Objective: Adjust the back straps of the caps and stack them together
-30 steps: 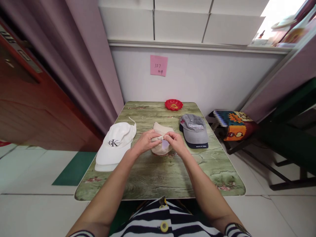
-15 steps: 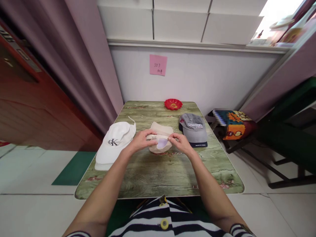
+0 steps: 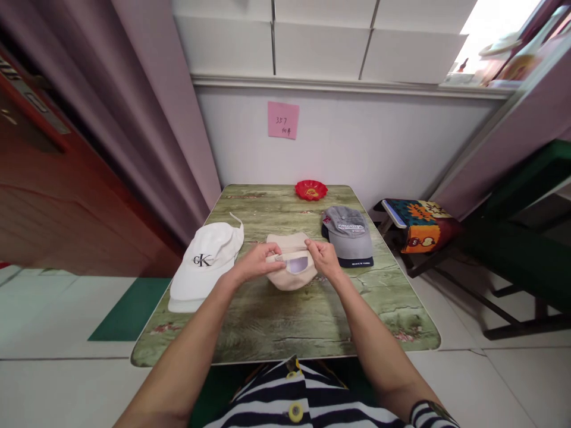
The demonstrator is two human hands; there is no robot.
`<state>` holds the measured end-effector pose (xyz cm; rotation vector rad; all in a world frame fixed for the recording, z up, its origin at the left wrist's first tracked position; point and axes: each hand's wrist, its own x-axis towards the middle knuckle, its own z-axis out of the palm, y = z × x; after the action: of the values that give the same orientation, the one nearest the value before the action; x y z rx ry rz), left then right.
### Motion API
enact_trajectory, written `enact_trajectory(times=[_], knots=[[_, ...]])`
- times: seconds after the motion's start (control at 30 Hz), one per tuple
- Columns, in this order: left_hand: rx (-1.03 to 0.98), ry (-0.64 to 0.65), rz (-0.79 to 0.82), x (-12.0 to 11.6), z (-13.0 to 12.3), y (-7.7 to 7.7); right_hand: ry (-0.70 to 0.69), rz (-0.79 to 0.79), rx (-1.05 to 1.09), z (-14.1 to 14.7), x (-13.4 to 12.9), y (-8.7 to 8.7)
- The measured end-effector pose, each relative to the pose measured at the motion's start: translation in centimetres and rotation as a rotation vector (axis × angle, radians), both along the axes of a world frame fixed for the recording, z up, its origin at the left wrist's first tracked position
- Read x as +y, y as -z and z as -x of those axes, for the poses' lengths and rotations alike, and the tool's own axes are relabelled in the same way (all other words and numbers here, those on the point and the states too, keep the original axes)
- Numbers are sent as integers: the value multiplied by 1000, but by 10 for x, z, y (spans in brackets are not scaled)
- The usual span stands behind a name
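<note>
Between my two hands is a beige baseball cap (image 3: 291, 282), its back opening and strap facing me and its brim pointing away. My left hand (image 3: 257, 261) pinches the strap near a small buckle on the left side. With thumb and fingers, my right hand (image 3: 325, 257) grips the cap's right edge beside the opening. To the left lies a white cap (image 3: 209, 255) with black "CK" lettering and a loose strap end at its back. On the right rests a grey cap (image 3: 350, 238) with a dark-edged brim, close to my right hand.
A red scalloped dish (image 3: 311, 190) stands at the far edge of the green wood-patterned table (image 3: 285, 333). Beyond it, a pink note (image 3: 282, 120) is stuck on the wall. At the right is a stool with a colourful cover (image 3: 422, 229) and a phone (image 3: 394, 213) on it.
The beige cap has tilted, its crown coming slightly nearer to me. My right hand has shifted its hold to the cap's right edge; my left hand stays at the strap.
</note>
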<state>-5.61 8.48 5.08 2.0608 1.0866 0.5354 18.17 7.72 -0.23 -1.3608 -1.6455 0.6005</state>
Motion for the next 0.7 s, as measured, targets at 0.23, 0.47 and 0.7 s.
enact_trajectory(times=[0.23, 0.47, 0.7], knots=[[-97, -37, 236, 11, -4, 1, 91, -25, 45, -8, 12, -11], [-232, 6, 331, 19, 5, 3, -65, -3, 106, -9, 8, -11], [-98, 48, 322, 17, 23, -12, -443, 129, -26, -28, -7, -7]])
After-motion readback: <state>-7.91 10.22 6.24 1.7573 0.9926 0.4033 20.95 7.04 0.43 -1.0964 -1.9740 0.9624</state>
